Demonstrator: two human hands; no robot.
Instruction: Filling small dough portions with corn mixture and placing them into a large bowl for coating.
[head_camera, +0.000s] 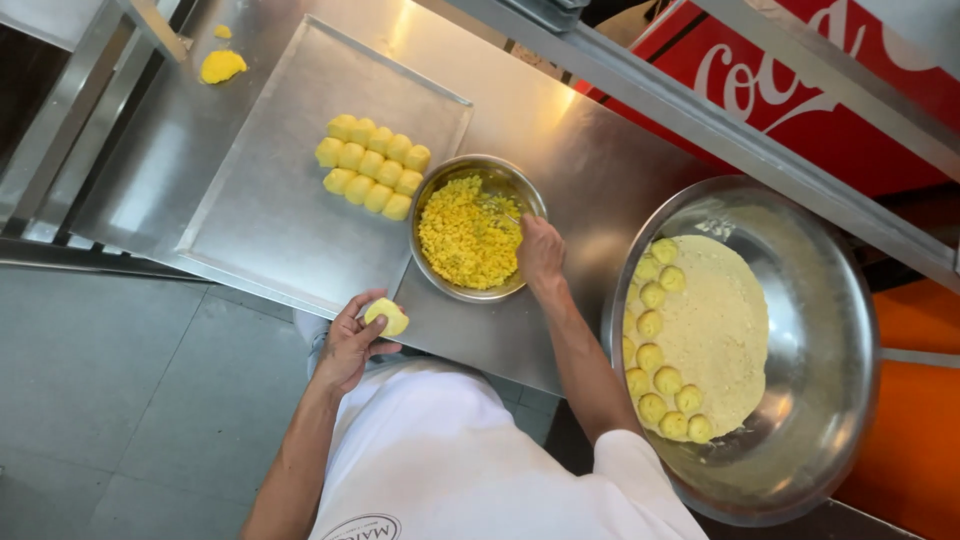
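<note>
Steel counter — left hand cups dough off its edge.

Commercial kitchen, food-prep station. Long stainless-steel worktable with steel frame rails, flat square metal baking tray holding rows of yellow dough pieces, wide steel mixing basin, grey tiled floor, red drinks cooler behind, person in white work top.

Open steel across the near and left part of the tray, blocked at its far right by 3 rows of yellow dough pieces, hemmed by the small filling bowl and the big bowl.
</note>
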